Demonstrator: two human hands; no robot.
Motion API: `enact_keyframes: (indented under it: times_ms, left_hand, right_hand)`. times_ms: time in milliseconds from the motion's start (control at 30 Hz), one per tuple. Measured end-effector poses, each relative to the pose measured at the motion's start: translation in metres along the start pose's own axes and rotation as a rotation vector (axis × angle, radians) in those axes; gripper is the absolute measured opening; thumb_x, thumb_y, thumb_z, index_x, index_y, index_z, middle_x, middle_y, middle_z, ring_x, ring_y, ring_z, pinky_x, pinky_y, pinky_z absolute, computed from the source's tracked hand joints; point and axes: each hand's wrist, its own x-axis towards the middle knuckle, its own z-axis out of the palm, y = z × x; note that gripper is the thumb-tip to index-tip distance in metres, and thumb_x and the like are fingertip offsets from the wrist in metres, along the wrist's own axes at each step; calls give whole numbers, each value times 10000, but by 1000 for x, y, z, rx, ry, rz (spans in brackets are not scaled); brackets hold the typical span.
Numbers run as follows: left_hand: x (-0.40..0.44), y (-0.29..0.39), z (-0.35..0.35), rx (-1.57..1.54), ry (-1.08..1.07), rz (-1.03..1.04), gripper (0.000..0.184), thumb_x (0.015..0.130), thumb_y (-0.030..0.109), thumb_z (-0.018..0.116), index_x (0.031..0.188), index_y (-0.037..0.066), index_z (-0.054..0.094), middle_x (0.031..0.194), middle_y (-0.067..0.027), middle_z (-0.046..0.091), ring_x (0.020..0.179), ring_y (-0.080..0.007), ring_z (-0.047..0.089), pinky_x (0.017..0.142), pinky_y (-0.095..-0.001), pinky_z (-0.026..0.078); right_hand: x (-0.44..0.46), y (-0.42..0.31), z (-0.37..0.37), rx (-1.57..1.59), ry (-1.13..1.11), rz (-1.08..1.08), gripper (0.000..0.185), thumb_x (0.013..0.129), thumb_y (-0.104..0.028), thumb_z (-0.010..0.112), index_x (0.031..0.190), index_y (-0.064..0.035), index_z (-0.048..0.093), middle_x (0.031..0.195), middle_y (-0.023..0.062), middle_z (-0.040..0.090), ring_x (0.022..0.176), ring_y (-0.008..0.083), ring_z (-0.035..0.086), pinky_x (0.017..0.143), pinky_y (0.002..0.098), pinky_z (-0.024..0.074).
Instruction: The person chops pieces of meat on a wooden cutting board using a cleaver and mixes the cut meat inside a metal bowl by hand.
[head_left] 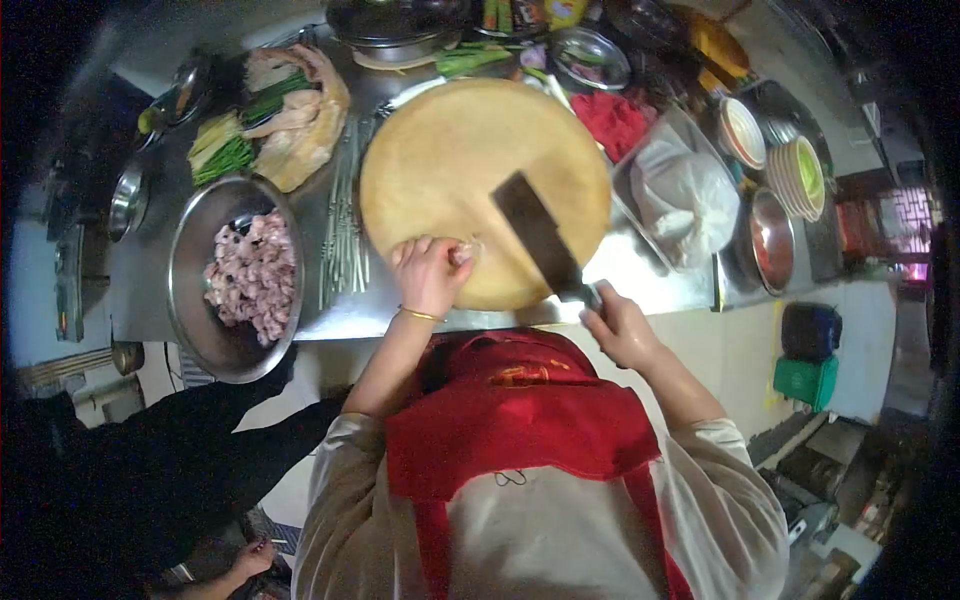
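My right hand (622,325) is wrapped round the handle of a cleaver (540,238), whose broad dark blade slants up and left over the round wooden chopping board (480,125). Low on the board's left side rests my left hand (428,272), fingers curled and thumb tucked in. A small pale bit shows at its fingertips, too small to name. Left of the board, a large steel bowl (180,300) holds a heap of diced pinkish meat (255,270).
Metal skewers (345,215) lie left of the board. Beyond them are raw meat slabs (300,130) and cut greens (222,150). On the right stand a bagged container (685,195), a red cloth-like heap (612,120) and stacked bowls (795,180). Another person's hand (255,556) shows at lower left.
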Motion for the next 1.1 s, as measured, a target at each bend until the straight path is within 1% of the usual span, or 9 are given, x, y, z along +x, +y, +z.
enact_keyframes:
  times_ms: [33,133,167,267,467,567,667,867,1100]
  left_hand:
    - [0,3,6,-9,75,-10,307,660,317,796,896,164,673,883,-33,645,924,-245,602,931,-397,373]
    - [1,9,9,-1,200,37,299,694,315,762,930,165,659,915,-48,641,934,-262,592,929,-407,377]
    - [-1,4,10,-59,131,34,281,732,304,724,964,162,651,963,-55,633,960,-271,583,937,-417,377]
    - [-2,-5,11,-60,26,69,264,750,278,703,977,155,644,970,-54,628,968,-271,585,944,-427,377]
    - [-1,-1,13,-92,79,118,205,769,206,702,955,153,636,963,-61,622,954,-285,584,935,-432,396]
    - [2,-4,14,-139,-21,21,169,769,186,708,915,145,633,979,-61,621,970,-286,584,931,-431,403]
    - [4,-6,13,-77,-53,75,174,770,194,709,914,140,627,970,-63,623,972,-289,587,926,-435,405]
    - [7,0,12,-84,24,117,167,757,181,709,903,137,642,950,-56,633,947,-280,597,906,-435,416]
    - [9,-8,18,-129,42,122,158,738,165,708,881,133,650,908,-52,638,907,-277,606,880,-426,427]
  right_hand:
    - [-4,-8,-2,-48,-33,-24,351,929,-270,608,1184,-69,473,758,229,640,739,448,635,665,510,498]
    - [-9,-30,-7,-119,-130,-59,332,935,-289,596,1149,-77,457,796,246,644,785,456,637,686,529,493]
    - [-8,-29,-3,-121,-126,-84,325,936,-287,596,1139,-76,456,792,248,642,788,458,636,686,531,492]
    - [-6,-27,2,-112,-141,-116,326,935,-288,598,1129,-73,448,777,250,634,795,464,632,695,541,484]
    - [-4,-27,5,-113,-144,-140,324,931,-273,594,1137,-71,446,788,241,640,805,462,634,706,536,492]
    - [-7,-35,2,-134,-150,-131,314,928,-263,590,1126,-67,447,800,240,643,806,461,633,706,538,492]
    - [-14,-39,1,-170,-159,-106,308,926,-259,589,1112,-59,446,807,242,642,804,462,631,705,543,489]
    - [-9,-39,5,-182,-119,-158,317,930,-265,592,1092,-38,439,796,244,639,794,464,631,694,533,496]
    - [39,-57,27,-73,-122,-209,322,939,-261,593,1047,-4,431,820,258,641,823,472,628,712,525,497]
